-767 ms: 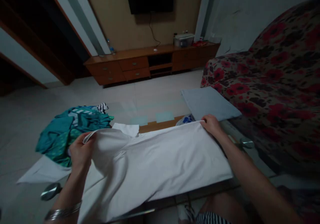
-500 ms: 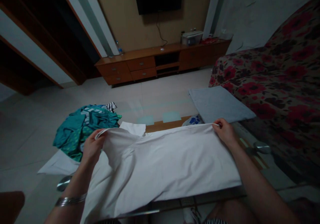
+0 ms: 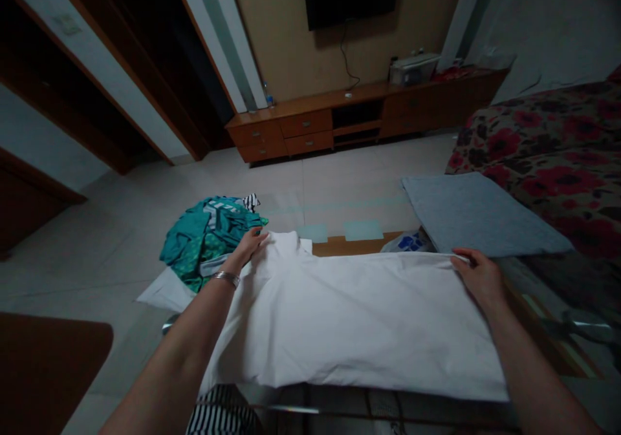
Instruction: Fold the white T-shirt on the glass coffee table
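Note:
A white cloth garment [image 3: 349, 318] lies spread across a glass-topped table [image 3: 543, 293], with a collar-like fold [image 3: 284, 246] at its far left corner. My left hand [image 3: 246, 247] reaches that corner, its fingers extended and resting on the cloth. At the far edge on the right, my right hand [image 3: 478, 280] pinches the white fabric between its fingers. A metal bangle [image 3: 227, 280] circles my left wrist. The table top under the garment is hidden.
A teal garment pile [image 3: 208, 244] with striped cloth [image 3: 250, 202] lies on the tiled floor at left. A folded grey cloth [image 3: 480, 215] lies beyond my right hand, beside a blue-printed bag [image 3: 407, 243]. A floral sofa [image 3: 548, 144] stands at right.
My left hand has let the lifted edge drop and moved toward the far corner, flattening the cloth. My right hand keeps its pinch. The view has shifted, so the room appears moved rightward.

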{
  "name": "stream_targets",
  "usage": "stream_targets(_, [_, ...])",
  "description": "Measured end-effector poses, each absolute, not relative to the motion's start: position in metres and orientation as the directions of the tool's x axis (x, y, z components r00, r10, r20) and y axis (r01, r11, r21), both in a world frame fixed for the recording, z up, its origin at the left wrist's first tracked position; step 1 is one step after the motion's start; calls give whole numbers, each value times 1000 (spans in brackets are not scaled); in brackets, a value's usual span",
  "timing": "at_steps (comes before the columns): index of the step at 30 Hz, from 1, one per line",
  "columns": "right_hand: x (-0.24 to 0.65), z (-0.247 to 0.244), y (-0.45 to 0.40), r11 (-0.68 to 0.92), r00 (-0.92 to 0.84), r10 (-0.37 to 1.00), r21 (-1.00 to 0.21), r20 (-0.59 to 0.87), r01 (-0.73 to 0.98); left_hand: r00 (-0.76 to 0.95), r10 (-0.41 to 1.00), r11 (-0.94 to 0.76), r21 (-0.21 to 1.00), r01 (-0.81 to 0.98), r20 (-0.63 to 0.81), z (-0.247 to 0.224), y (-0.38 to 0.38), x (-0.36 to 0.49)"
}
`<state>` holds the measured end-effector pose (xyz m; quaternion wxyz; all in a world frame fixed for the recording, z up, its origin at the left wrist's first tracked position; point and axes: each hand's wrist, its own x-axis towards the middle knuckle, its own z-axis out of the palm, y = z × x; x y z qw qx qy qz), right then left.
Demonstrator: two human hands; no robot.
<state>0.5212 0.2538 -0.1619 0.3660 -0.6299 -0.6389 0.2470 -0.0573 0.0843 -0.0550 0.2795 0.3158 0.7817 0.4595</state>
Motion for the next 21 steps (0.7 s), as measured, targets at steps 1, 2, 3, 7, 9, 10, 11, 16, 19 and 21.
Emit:
stream_targets(1, [523,-162,255,62,60,990,-771,129,634,-636,753,394,890,231,-168,-57,76,-60])
stream_targets(2, [525,-163,256,40,61,993,-760,104,648,-624,759,405,885,228,-186,-56,67,-62])
stream_targets(3, [527,-165,257,25,58,995,-746,85,665,-614,764,413,882,227,-200,-54,56,-65])
stream_targets(7, [537,-175,265,33,9,998,-690,57,723,-616,759,440,863,249,-209,-42,0,-75])
stream_targets(9, [539,-180,268,34,-10,999,-664,40,747,-607,765,485,814,319,-218,-42,-27,-76])
stream_targets(10, [540,-181,270,22,-8,1000,-650,25,759,-595,769,513,779,360,-233,-45,-38,-75])
stream_targets(11, [540,-182,271,4,-1,1000,-637,5,771,-583,773,539,743,397,-250,-48,-48,-73])
stream_targets(16, [537,-181,273,-45,26,999,-611,-40,790,-611,744,613,641,462,-272,-70,-63,-60])
stream_targets(19, [534,-176,271,-40,23,999,-613,-36,789,-656,706,656,595,464,-267,-75,-60,-56])
stream_targets(21, [532,-172,269,-24,11,1000,-617,-25,787,-689,674,685,574,449,-265,-75,-58,-57])
